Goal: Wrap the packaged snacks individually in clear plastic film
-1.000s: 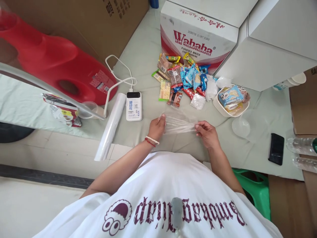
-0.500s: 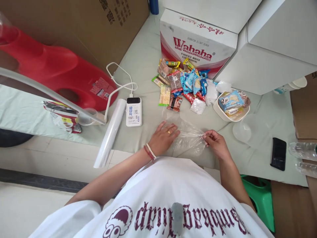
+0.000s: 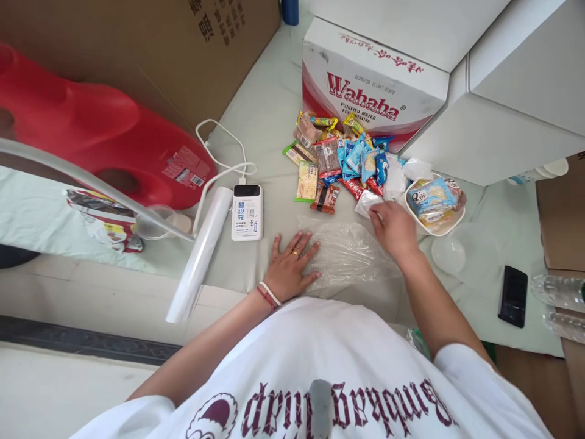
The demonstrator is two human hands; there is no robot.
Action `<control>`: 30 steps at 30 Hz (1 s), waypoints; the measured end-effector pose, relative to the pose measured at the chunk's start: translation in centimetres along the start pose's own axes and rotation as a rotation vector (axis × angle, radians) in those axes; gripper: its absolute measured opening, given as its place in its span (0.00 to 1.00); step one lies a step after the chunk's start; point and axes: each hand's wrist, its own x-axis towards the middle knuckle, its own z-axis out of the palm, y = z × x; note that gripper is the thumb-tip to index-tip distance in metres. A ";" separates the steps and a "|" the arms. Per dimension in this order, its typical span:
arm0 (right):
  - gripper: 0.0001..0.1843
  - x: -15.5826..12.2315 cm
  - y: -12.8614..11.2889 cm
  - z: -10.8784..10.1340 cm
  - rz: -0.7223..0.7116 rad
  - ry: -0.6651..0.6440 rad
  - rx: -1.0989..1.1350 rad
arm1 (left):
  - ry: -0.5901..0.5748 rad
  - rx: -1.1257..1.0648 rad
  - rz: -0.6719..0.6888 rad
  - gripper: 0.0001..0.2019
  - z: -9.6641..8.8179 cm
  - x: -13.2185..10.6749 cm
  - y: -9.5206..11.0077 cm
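My left hand (image 3: 290, 268) lies palm down with fingers spread, at the left edge of a thin clear plastic bag (image 3: 350, 253). The bag is spread flat on the cloth-covered table in front of me. My right hand (image 3: 393, 230) is above the bag's upper right side, its fingers curled together. Its fingertips meet the edge of a small whitish packet (image 3: 366, 202); whether they grip it is hidden. Behind that packet lies a pile of wrapped snacks (image 3: 326, 157), and right of my hand stands a white bowl (image 3: 436, 230) with snack packets in it.
At left are a white power bank (image 3: 247, 219) with a cable, a roll of clear film (image 3: 201, 253) and a large red plastic container (image 3: 105, 140). A Wahaha carton (image 3: 372, 91) stands behind the snacks. A black phone (image 3: 512, 296) and clear bottles (image 3: 557, 291) lie at right.
My right hand has let go of the bag's gathered end and moved up to the whitish packet. The bag now lies flatter and wider. My left hand has shifted left, its fingers spread wider.
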 end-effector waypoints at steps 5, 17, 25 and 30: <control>0.19 7.8 -5.0 3.1 0.016 -0.063 -0.280 | 0.016 -0.012 -0.013 0.38 0.1 -0.6 0.0; 0.20 3.1 -4.3 0.6 -0.071 -0.042 -0.268 | 0.008 0.012 0.017 0.44 0.9 -1.5 0.0; 0.21 5.9 -2.4 3.0 -0.057 0.010 -0.301 | -0.062 0.050 -0.013 0.52 0.0 -2.4 -1.4; 0.19 6.8 -2.3 3.8 -0.007 0.000 -0.292 | -0.145 0.064 -0.034 0.56 -0.8 -2.1 -2.0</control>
